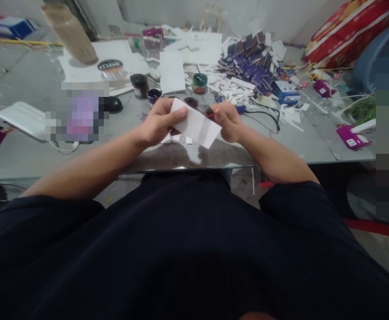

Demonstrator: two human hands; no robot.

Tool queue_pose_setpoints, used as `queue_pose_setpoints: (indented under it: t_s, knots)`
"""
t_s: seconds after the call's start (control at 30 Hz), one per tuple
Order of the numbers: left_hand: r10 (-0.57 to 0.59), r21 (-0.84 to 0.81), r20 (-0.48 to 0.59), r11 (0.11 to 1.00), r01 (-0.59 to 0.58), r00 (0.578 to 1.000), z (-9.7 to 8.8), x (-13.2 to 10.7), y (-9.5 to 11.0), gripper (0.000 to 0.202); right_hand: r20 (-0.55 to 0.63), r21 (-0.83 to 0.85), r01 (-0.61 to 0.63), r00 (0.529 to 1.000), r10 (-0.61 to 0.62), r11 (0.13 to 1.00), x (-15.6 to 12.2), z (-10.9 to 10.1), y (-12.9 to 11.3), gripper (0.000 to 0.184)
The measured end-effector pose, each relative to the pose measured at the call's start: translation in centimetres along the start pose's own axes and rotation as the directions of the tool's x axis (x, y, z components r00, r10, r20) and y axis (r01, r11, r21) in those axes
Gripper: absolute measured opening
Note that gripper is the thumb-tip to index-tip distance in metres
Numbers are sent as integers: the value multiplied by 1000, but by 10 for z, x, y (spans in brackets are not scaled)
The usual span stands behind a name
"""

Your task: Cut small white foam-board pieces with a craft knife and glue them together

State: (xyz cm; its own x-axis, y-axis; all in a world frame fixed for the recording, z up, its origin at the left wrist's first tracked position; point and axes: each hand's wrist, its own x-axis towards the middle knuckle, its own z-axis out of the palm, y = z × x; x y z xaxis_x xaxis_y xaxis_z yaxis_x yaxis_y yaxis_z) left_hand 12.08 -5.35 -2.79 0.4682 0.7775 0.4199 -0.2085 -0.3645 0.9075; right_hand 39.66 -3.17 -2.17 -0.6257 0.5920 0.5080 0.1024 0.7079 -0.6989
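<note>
A white piece of card (199,126) is held tilted above the near edge of the table. My left hand (161,118) pinches its left end, thumb on top. My right hand (227,121) is closed at the card's upper right edge around a small red and black tool (210,113). Most of that tool is hidden by the fingers, so its kind cannot be made out. Beneath the card, white scraps and powder (192,153) lie on a dark board (161,159). Just beyond the hands stand an open pot of dark paint (155,95) and a dark jar (139,85).
A pile of purple and white pieces (251,62) lies at the back right, near a blue box (286,92). A green pot (200,83) stands behind the card. On the left are a phone (83,115), a white power bank (24,119) and a tall brown bottle (69,33).
</note>
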Motion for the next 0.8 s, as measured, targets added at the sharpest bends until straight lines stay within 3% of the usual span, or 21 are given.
queue_pose_setpoints:
  t_s: [0.27,0.47,0.8]
  knots:
    - [-17,-6,0,1000,17,1000,1,-4,-4,72,115,70,134,983,-142,988,2,1,3,84]
    - [-15,-16,12,1000,16,1000,1,-5,-3,70,138,52,65,988,-71,997,1,1,-8,88]
    - [-55,-7,-6,998,55,998,5,-7,5,62,142,-6,13,990,-12,1000,-2,-1,1,90]
